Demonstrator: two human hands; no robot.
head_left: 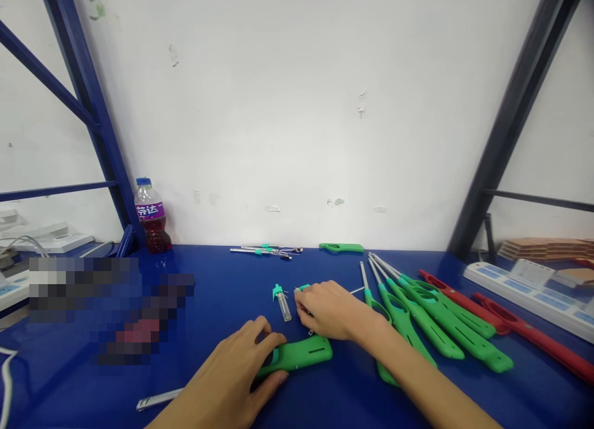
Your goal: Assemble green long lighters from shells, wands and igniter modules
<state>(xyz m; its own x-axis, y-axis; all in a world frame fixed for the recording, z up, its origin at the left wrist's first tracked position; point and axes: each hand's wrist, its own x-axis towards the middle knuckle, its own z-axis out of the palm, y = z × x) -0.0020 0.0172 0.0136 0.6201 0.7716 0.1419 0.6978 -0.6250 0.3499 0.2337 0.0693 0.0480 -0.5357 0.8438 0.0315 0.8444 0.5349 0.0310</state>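
Observation:
My left hand [239, 367] is closed round a green long-nosed lighter [309, 353] lying low over the blue table. A metal barrel [160, 399] sticks out to the left from beneath that hand. Just right of centre, my right hand [327, 308] has its fingers bent together and pointing down at the tabletop. A bit of teal plastic [304, 287] shows at its fingertips; the rest of what they grip is hidden. Between the hands, slightly farther back, lies a small clear fuel tank [284, 306] with a teal top [277, 290].
Several green lighters [415, 320] lie fanned at right, beside red lighters [533, 330] and a white power strip [533, 296]. Metal barrels with wires [264, 251] and a green handle shell [342, 247] lie by the wall. A drink bottle [151, 215] stands back left.

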